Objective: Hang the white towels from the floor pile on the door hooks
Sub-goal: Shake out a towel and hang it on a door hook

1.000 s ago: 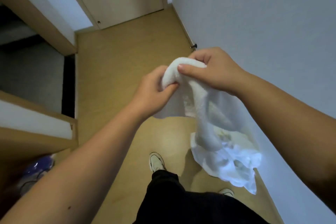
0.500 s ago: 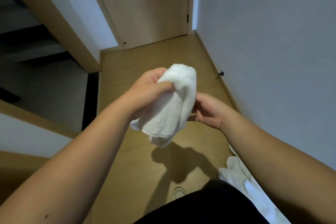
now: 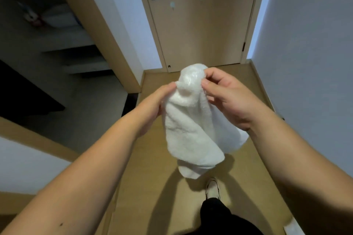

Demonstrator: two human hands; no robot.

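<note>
I see a white towel (image 3: 193,126) held up between both hands, its end hanging above the wooden floor (image 3: 152,187). The left hand (image 3: 150,108) grips its left edge, fingers curled behind; the right hand (image 3: 227,99) pinches the top. A closed door (image 3: 202,25) stands at twelve o'clock.

towel (image 3: 193,129) hangs between both hands, door (image 3: 200,25) ahead, wall (image 3: 305,44) at right.

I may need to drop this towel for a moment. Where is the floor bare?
Bare wood floor runs from the door to the towel, between both walls. Near the shoe it is crowded, with white cloth by the right wall.
</note>
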